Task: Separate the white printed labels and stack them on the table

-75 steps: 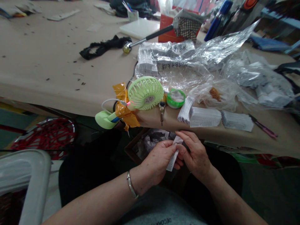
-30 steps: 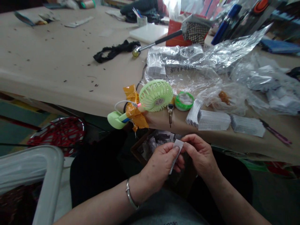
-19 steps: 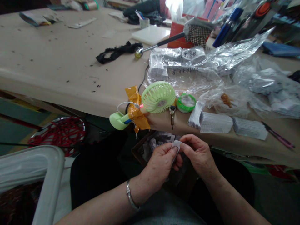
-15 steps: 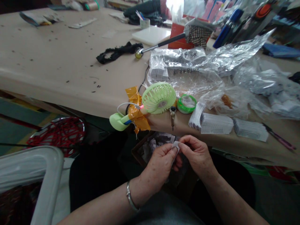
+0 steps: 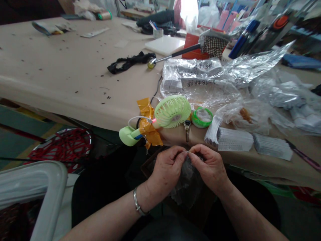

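My left hand (image 5: 167, 167) and my right hand (image 5: 209, 167) meet just off the table edge, each closed in a pinch. Between their fingertips only a pale sliver of a small white label shows; the fingers cover the rest. Under both hands, a clear plastic bag (image 5: 188, 189) lies in an open cardboard box (image 5: 146, 167) at lap level. On the table edge ahead of my right hand stand a stack of folded white labels (image 5: 234, 139) and a second stack (image 5: 272, 146).
A green fan (image 5: 173, 112) is fixed to the table edge with brown tape (image 5: 151, 134). Near it are a soldering-iron-like tool (image 5: 187, 129) and a round green tub (image 5: 202, 117). Plastic packaging (image 5: 208, 87) lies behind, and pink-handled scissors or a cutter (image 5: 304, 157) at right.
The label, clearly seen between my fingers earlier, is now almost hidden. Both hands have closed nearer together, fingertips touching. The camera view has shifted slightly.
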`<state>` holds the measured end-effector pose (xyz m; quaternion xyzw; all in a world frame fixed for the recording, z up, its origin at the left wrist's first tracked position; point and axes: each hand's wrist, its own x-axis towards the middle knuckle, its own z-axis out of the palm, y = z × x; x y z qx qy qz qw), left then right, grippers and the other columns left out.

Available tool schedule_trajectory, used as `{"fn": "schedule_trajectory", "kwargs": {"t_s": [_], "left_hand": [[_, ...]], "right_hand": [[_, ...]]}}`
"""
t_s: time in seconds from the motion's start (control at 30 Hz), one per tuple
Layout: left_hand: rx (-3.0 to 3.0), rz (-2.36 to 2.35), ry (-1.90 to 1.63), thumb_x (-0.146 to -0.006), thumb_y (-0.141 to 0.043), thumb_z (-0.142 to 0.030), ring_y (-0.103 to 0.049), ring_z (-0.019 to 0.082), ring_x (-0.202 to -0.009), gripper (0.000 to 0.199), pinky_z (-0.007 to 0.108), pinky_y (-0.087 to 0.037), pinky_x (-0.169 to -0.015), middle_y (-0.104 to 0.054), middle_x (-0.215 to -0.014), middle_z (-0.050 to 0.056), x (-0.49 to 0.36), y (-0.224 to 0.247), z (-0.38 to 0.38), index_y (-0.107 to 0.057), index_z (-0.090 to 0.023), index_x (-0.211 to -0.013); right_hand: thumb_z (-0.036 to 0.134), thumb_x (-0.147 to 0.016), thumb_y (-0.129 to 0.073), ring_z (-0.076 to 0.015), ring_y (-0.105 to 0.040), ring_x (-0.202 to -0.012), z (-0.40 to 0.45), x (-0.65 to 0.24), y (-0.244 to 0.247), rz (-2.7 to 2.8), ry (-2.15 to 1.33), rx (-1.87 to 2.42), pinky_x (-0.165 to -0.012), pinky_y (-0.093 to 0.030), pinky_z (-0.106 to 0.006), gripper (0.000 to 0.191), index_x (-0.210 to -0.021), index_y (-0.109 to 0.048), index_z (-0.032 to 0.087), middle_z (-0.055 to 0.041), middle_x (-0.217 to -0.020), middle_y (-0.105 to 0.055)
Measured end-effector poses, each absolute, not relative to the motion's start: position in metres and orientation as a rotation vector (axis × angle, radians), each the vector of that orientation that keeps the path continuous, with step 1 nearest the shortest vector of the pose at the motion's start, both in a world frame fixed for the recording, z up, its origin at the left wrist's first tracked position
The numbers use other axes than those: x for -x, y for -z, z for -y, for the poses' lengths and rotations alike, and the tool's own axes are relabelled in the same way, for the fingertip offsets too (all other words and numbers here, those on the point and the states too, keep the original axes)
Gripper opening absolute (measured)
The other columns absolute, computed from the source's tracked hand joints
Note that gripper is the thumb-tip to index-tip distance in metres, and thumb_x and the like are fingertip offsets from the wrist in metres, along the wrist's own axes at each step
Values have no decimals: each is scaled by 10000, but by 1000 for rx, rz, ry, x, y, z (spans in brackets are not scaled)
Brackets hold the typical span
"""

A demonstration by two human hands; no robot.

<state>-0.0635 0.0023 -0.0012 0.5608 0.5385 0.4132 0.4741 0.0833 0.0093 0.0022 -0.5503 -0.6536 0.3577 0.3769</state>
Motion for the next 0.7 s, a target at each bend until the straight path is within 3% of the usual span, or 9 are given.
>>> {"fn": "schedule_trajectory", "kwargs": {"t_s": [0.7], "left_hand": [[-1723,-1363,-1038,-895,-493,-179,-569,83,-618,179,184,-401,-587,-636,-691,-23,68,6,-12,-647,-166,-803]], "right_hand": [[227,-845,-564,-96,-512,-577,-18,-86,2,1700,-858,1378,-536,-398,-209,114,-756,-615,178,16,-659,-586]]}}
